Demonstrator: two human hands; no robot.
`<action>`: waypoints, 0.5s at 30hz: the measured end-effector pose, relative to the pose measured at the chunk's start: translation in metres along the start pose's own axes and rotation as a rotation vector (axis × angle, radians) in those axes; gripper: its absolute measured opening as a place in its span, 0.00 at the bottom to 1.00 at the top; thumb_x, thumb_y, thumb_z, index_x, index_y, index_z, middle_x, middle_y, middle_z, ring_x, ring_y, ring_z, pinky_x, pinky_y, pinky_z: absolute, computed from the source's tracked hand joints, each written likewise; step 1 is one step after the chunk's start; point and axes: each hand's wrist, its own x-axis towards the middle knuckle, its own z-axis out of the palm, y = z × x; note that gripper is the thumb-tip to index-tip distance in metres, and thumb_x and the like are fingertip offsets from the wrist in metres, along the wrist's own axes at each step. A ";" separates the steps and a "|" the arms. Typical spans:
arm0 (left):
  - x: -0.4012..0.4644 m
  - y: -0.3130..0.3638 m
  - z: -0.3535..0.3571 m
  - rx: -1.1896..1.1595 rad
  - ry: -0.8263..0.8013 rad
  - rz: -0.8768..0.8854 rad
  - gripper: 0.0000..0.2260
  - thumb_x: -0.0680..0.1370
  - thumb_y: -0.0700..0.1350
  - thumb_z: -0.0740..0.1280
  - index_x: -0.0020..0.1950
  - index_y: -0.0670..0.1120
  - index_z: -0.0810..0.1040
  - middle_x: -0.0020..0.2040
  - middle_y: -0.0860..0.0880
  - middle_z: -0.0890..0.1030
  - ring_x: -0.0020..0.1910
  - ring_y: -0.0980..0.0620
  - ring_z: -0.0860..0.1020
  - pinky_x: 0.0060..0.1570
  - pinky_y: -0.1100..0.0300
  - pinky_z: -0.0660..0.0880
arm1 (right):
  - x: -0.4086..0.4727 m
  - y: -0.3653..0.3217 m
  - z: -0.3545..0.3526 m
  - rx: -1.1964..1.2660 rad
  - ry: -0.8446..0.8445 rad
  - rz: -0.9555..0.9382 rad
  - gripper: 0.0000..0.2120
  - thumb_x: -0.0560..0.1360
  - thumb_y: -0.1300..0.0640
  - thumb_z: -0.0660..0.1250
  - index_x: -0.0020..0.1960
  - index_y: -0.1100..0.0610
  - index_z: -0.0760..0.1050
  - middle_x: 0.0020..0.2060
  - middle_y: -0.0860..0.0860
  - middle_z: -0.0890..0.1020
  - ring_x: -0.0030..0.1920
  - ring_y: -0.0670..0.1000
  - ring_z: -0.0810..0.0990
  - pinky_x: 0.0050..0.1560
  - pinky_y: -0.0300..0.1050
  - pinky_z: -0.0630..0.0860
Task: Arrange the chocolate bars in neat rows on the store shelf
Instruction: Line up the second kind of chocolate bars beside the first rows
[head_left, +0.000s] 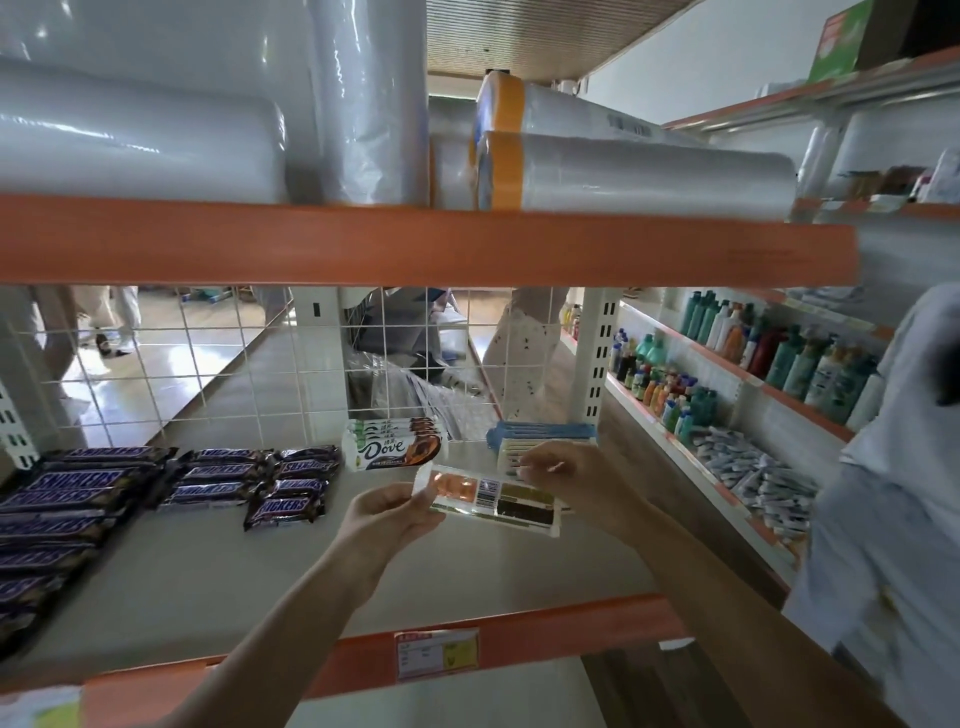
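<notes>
A chocolate bar (491, 500) is held above the shelf (208, 582), long axis running left to right, its back face turned up. Its left end is pinched by the left hand (387, 512), its right end by the right hand (563, 475). The Dove stack (395, 444) lies just beyond, nearer the left hand.

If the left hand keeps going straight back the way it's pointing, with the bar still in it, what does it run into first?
Most likely the stack of Dove bars, which stands just behind the left hand and the held chocolate bar. The Snickers rows lie off to its left. With one view, depth is uncertain.
</notes>
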 end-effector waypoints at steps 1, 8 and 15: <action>0.000 0.000 -0.003 -0.018 0.006 -0.007 0.04 0.73 0.37 0.68 0.42 0.36 0.80 0.35 0.42 0.83 0.34 0.51 0.82 0.43 0.63 0.80 | -0.002 0.001 -0.002 0.014 0.006 0.022 0.03 0.75 0.57 0.67 0.46 0.50 0.78 0.42 0.43 0.80 0.43 0.42 0.79 0.43 0.29 0.75; 0.003 -0.002 -0.014 -0.102 0.049 -0.032 0.04 0.73 0.37 0.67 0.41 0.36 0.79 0.33 0.42 0.83 0.32 0.52 0.82 0.43 0.62 0.80 | -0.009 0.007 0.005 -0.013 -0.121 0.083 0.05 0.76 0.53 0.66 0.47 0.52 0.80 0.43 0.49 0.82 0.44 0.46 0.80 0.47 0.34 0.75; 0.004 0.002 -0.017 -0.123 0.060 -0.047 0.04 0.74 0.36 0.67 0.41 0.37 0.81 0.37 0.40 0.83 0.35 0.51 0.83 0.44 0.63 0.80 | -0.006 -0.002 0.015 -0.207 -0.061 -0.090 0.05 0.75 0.58 0.68 0.44 0.59 0.81 0.32 0.43 0.75 0.34 0.37 0.73 0.37 0.30 0.67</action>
